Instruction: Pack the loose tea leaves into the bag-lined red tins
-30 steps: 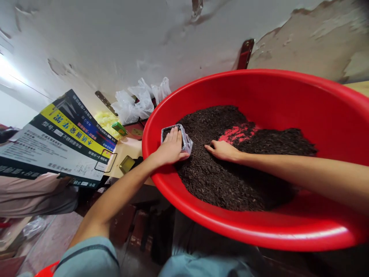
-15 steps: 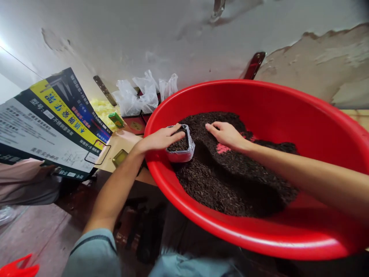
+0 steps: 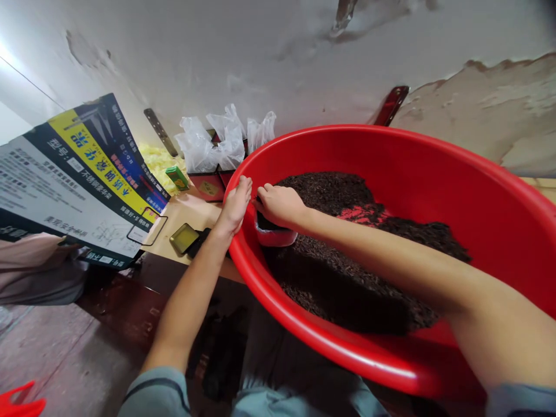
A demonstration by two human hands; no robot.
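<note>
Dark loose tea leaves (image 3: pixel 330 188) lie heaped in a big red basin (image 3: pixel 434 139). At the basin's left inner side sits a small plastic-lined box (image 3: pixel 278 237), largely covered by my right hand. My right hand (image 3: pixel 280 204) is over the top of this box with its fingers curled in; what they hold is hidden. My left hand (image 3: pixel 237 205) is at the basin's left rim, beside the box, fingers stretched out and holding nothing.
Left of the basin, red boxes (image 3: pixel 206 186) with clear plastic bags (image 3: pixel 212 145) stand by the wall. A green packet (image 3: pixel 177 178), an open gold-coloured tin (image 3: pixel 182 237) and a large printed cardboard box (image 3: pixel 87 185) are further left. A person's clothed body (image 3: pixel 39 269) shows behind the cardboard.
My right hand has moved left from the tea heap to above the small box. My left hand has come off the box to the basin's rim.
</note>
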